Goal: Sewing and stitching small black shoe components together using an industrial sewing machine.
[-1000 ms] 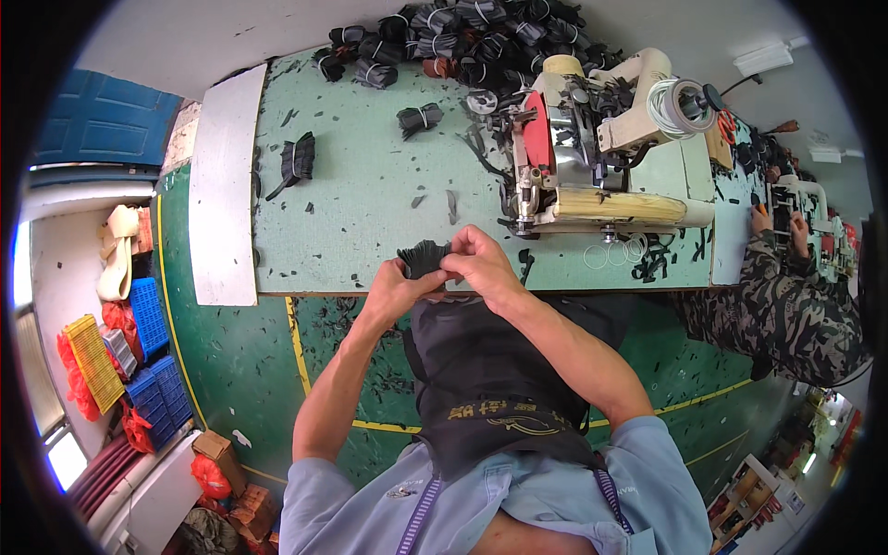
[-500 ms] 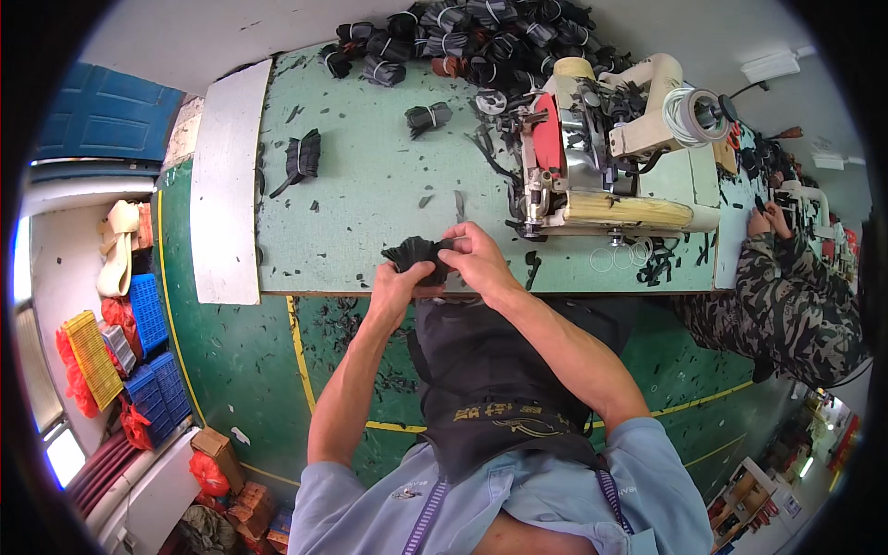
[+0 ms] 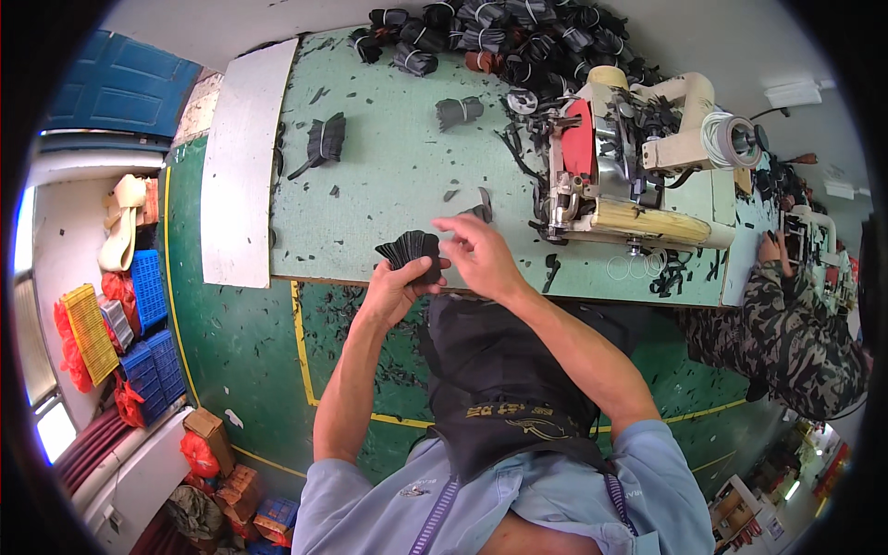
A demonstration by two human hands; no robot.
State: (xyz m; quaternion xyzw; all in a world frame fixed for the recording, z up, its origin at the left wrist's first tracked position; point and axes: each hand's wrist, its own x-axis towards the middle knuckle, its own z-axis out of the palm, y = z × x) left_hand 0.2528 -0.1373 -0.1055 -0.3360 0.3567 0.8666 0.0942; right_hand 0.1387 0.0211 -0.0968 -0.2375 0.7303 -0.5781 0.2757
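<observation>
My left hand [image 3: 400, 287] grips a fanned stack of small black fabric pieces [image 3: 412, 250] at the near edge of the green worktable [image 3: 388, 185]. My right hand [image 3: 476, 254] hovers just right of the stack, fingers spread and thumb near the pieces, holding nothing I can make out. A black apron [image 3: 499, 370] covers my lap below the hands. The sewing machine [image 3: 620, 176] stands to the right of my hands on the table.
Tied bundles of black pieces [image 3: 490, 37] pile up at the table's far edge, with two more bundles [image 3: 324, 139] on the table. A white board [image 3: 242, 166] lies at the left end. Another person in camouflage [image 3: 786, 324] sits at right. Coloured crates [image 3: 139, 324] stand on the floor.
The left hand has lifted and fanned out the black stack. The right hand has come off the stack and opened just beside it.
</observation>
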